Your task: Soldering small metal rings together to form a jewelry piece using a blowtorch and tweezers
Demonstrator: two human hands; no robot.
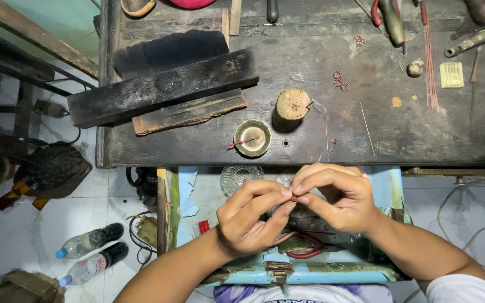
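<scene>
We see two bare forearms, free of watch, bracelet or glove. Our left hand (pixel 249 216) and right hand (pixel 332 196) wear no rings that we can make out. A white short sleeve (pixel 460 289) covers the right upper arm; the shirt front (pixel 304 293) is white with purple patches.

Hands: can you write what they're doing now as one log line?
left hand: pinching small ring | right hand: pinching same ring | place: over open drawer, below workbench
</scene>
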